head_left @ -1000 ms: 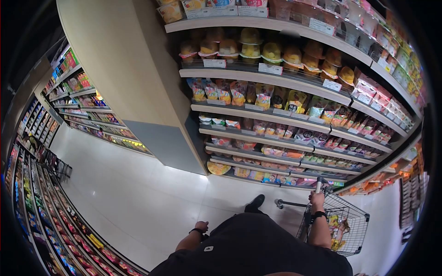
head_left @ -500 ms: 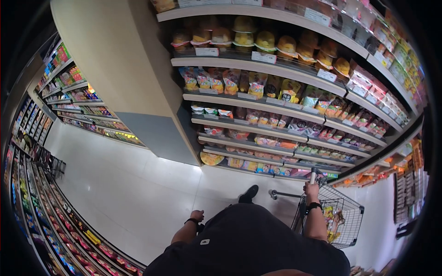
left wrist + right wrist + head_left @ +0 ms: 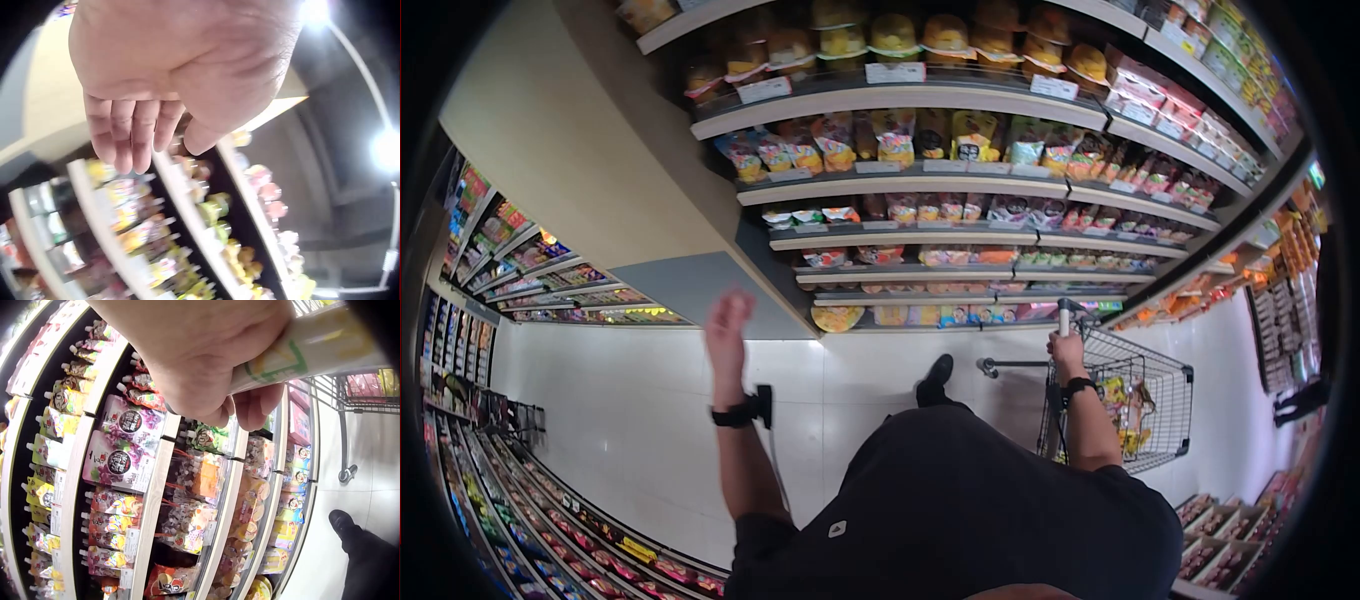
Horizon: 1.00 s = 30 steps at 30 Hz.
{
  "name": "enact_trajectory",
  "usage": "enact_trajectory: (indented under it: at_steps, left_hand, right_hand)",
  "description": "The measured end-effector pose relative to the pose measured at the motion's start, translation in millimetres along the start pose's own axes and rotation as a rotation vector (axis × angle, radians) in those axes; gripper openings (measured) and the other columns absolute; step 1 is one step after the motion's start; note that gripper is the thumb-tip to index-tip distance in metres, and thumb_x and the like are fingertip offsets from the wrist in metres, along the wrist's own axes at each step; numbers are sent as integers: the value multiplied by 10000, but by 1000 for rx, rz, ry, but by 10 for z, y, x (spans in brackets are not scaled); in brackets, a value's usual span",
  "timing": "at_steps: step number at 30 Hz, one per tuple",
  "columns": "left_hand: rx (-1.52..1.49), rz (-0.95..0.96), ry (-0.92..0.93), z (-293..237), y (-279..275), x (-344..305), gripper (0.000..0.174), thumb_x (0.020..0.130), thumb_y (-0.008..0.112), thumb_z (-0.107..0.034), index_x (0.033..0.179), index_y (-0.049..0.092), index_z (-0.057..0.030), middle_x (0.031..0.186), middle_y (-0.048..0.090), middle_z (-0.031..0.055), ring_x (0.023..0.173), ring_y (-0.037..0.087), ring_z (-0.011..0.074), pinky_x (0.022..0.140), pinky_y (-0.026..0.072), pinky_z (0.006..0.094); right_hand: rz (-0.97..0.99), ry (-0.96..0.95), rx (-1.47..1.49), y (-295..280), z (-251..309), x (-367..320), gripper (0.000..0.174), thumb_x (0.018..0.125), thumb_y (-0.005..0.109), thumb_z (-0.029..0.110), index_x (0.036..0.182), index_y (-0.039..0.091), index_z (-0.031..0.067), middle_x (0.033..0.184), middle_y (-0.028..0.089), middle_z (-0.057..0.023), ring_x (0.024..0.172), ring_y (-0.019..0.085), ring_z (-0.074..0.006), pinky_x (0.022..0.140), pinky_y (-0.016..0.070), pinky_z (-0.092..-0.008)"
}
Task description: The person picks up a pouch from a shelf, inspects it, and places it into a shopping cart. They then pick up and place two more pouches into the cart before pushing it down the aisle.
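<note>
My right hand (image 3: 1067,350) grips the white handle (image 3: 306,353) of a wire shopping cart (image 3: 1150,385), its fingers curled round the bar in the right wrist view. Yellow packages (image 3: 1138,438) lie in the cart's basket. In the head view my left hand (image 3: 728,318) is raised, blurred, in front of the grey panel at the shelf's end. The left wrist view shows the left hand (image 3: 181,69) with palm visible, fingers extended and nothing held. Beyond its fingertips are shelves of spouted pouches (image 3: 895,137) and dome-lidded cups (image 3: 945,37).
A tall shelf unit (image 3: 920,183) stands ahead, with a beige and grey end panel (image 3: 690,290) at its left. Another product shelf (image 3: 580,520) runs along the lower left. Pale tiled floor (image 3: 640,390) lies between them. At the lower right is a bin display (image 3: 1220,545).
My left hand has risen from beside the body and swung forward, up and to the left. The right hand stays on the cart handle. The head view has turned, shifting the shelves left and up.
</note>
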<state>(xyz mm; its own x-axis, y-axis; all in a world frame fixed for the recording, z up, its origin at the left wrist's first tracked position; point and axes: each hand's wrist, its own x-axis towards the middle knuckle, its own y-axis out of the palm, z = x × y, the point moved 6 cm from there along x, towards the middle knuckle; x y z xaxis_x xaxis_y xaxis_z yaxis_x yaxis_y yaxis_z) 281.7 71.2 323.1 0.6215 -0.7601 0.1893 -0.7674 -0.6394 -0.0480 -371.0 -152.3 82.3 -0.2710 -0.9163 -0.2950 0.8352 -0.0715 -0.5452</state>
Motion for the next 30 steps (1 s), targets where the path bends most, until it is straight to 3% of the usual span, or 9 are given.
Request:
enact_trajectory:
  at_steps: [3, 5, 6, 16, 23, 27, 30]
  left_hand:
    - [36, 28, 382, -1603, 179, 90, 368, 997, 518, -197, 1302, 524, 8, 1157, 638, 126, 1049, 615, 188, 928, 472, 322]
    - [19, 218, 758, -2465, 224, 59, 416, 1017, 433, -217, 1333, 461, 53, 1228, 592, 175, 1116, 588, 221, 975, 447, 372]
    - [62, 205, 788, -2790, 181, 63, 652, 981, 424, -473, 1359, 424, 58, 1280, 550, 221, 1210, 522, 304, 1055, 375, 406]
    - [-102, 116, 503, -1577, 372, -24, 618, 988, 414, -449, 1352, 436, 51, 1286, 550, 210, 1215, 516, 291, 1059, 372, 401]
    - [-76, 17, 434, -1351, 208, -73, 593, 993, 406, -430, 1347, 445, 45, 1291, 549, 201, 1219, 512, 281, 1062, 369, 397]
    - [-36, -97, 454, -1305, -32, -77, 579, 996, 401, -419, 1344, 451, 41, 1294, 549, 197, 1222, 509, 275, 1064, 368, 394]
    - [14, -179, 456, -1241, -278, -144, 568, 998, 397, -411, 1341, 455, 39, 1296, 549, 193, 1223, 507, 271, 1065, 367, 392]
  right_hand:
    - [5, 11, -31, -12, 25, -35, 167, 823, 655, 146, 890, 640, -7, 659, 653, -79, 561, 648, -163, 523, 517, -300]
    - [44, 10, 24, 24, -114, 72, 166, 833, 650, 149, 883, 643, -9, 662, 654, -76, 568, 647, -151, 506, 500, -300]
    - [33, 8, 17, 12, -136, 94, 164, 834, 650, 148, 882, 642, -8, 661, 654, -76, 568, 647, -150, 505, 499, -300]
    - [64, 27, 50, 4, 0, -70, 173, 856, 640, 152, 892, 624, -16, 652, 633, -65, 527, 600, -136, 457, 461, -277]
    - [46, 39, 20, -32, 181, -202, 175, 829, 646, 143, 909, 620, -11, 659, 630, -69, 542, 614, -147, 478, 489, -281]
    - [24, 18, 32, -24, 50, -110, 120, 841, 620, 127, 869, 579, 18, 645, 589, -57, 486, 551, -133, 417, 422, -264]
    - [93, 33, 67, -1, -134, 74, 177, 825, 647, 171, 880, 635, 4, 649, 632, -69, 529, 602, -147, 477, 483, -292]
